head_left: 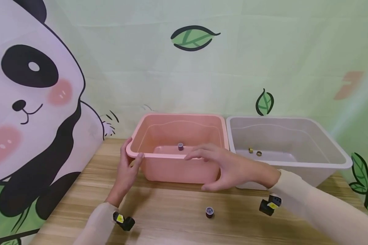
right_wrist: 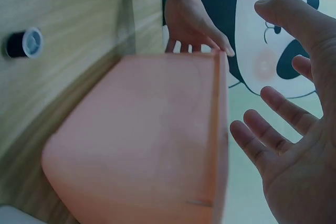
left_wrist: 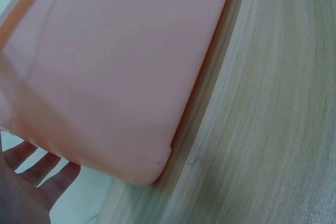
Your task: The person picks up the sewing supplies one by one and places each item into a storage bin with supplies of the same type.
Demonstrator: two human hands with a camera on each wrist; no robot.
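Note:
My left hand (head_left: 124, 177) holds the pink plastic bin (head_left: 178, 170) at its front left corner, thumb on the rim and fingers against the side wall. In the left wrist view those fingers (left_wrist: 60, 182) bend along the wall's edge. My right hand (head_left: 225, 165) hovers by the bin's front rim with nothing in it, thumb and fingers spread apart in the right wrist view. A small dark thread spool (head_left: 209, 212) with a pale end stands on the table in front of the bin. A similar spool (head_left: 180, 146) is inside the pink bin.
Right of the pink bin stands a light grey bin (head_left: 294, 165), with two small gold-coloured rings (head_left: 259, 153) on its floor. The wooden table (head_left: 165, 217) extends toward me. A printed panda backdrop (head_left: 135, 68) hangs close behind both bins.

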